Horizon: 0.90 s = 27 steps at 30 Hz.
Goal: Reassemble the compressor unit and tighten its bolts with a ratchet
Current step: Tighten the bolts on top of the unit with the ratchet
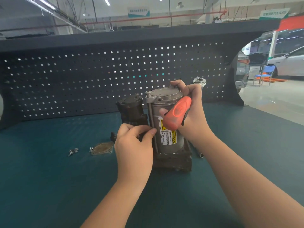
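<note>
From the head camera, one compressor unit (166, 122) stands upright on the green bench (49, 178), long axis vertical, cap up, set in a dark base. The right hand (189, 111) grips one orange-handled ratchet (176, 112), handle slanting toward us, head (199, 81) behind. The left hand (134, 145) pinches the long bolt (152, 122) alongside. Left lie one cover plate (102, 148) and loose screws (73, 151), count unclear.
</note>
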{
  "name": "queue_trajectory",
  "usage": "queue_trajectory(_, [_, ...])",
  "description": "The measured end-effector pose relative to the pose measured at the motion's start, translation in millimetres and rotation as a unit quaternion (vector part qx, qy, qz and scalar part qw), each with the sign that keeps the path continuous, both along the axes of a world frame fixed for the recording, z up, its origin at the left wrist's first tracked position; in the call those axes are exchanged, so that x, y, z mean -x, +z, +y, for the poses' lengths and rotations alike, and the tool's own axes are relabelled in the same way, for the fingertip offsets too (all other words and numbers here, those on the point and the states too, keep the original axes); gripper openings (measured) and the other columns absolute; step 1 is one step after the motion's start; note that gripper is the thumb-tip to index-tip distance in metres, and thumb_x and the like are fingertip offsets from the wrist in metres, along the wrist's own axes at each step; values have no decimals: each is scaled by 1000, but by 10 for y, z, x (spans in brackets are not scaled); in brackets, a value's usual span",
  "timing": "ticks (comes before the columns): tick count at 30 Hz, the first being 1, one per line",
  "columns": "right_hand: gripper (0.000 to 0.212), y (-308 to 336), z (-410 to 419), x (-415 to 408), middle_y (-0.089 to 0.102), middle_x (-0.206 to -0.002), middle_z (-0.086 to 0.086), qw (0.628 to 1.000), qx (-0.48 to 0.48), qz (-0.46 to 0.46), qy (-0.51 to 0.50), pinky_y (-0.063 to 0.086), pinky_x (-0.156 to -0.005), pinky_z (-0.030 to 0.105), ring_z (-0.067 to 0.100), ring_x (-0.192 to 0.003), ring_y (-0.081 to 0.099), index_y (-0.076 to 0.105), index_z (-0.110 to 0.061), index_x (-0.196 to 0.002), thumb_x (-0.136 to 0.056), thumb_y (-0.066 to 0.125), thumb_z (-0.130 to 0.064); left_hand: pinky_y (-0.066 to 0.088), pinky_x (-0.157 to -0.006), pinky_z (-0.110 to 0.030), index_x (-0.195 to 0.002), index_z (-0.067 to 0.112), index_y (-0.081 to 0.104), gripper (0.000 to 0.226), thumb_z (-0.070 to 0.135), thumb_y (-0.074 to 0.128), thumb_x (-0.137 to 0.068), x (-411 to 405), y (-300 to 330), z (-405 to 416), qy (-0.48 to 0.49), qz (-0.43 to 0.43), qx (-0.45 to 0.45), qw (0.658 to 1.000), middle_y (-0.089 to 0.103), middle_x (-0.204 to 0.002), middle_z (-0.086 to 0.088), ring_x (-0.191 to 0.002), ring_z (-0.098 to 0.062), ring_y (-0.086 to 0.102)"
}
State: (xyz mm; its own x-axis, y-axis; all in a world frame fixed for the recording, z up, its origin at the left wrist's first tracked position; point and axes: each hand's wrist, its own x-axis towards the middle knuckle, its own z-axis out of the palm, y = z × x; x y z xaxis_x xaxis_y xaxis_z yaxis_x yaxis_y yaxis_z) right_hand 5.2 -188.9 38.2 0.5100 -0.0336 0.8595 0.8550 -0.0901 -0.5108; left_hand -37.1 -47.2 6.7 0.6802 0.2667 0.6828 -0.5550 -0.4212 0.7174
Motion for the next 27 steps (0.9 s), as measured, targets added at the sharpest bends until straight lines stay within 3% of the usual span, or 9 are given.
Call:
queue_trajectory(5, [62,2,-9,-19,46,-131,5,1000,0,4,-2,49,-86,28,14,-102,56,33,-26,-101,-75,73,13,41,-67,-14,-80,17,77,3,14,77,-80,-12,-25,1,4,-4,12,1000,55,-80,5,-82,-3,54])
queue_trajectory(14, [58,-1,-4,4,48,-130,-5,1000,-2,2,-6,46,-91,22,0,-111,55,34,-28,-104,-73,75,-2,39,-68,-7,-82,14,77,3,12,76,-82,-11,-97,-45,11,-19,29,999,53,-79,6,-73,6,52])
queue_trajectory(19, [60,14,-2,11,46,-132,4,1000,1,9,-13,50,-93,37,13,-111,55,33,-26,-101,-76,72,12,38,-68,-7,-85,11,77,3,12,76,-82,-19,-124,-52,19,-25,17,999,50,-78,8,-73,4,51])
queue_trajectory(22, [59,19,-1,27,46,-132,3,1000,1,16,-8,47,-95,32,13,-114,54,33,-24,-102,-75,74,9,42,-72,-15,-83,14,74,7,20,78,-80,44,-94,-32,36,-25,-2,999,47,-83,10,-79,2,51])
queue_trajectory(25, [62,27,-18,49,47,-132,0,1000,-3,27,10,48,-94,34,21,-110,56,33,-24,-102,-72,77,8,38,-80,-12,-89,17,63,26,38,74,-80,128,150,151,61,-158,-64,984,40,-92,7,-83,-4,43])
queue_trajectory(27, [61,29,-34,52,46,-135,4,999,-8,31,34,48,-94,34,26,-110,57,33,-23,-102,-67,78,-2,37,-90,-17,-99,20,60,23,40,63,-87,83,464,347,17,-241,-148,959,41,-100,9,-96,-6,45])
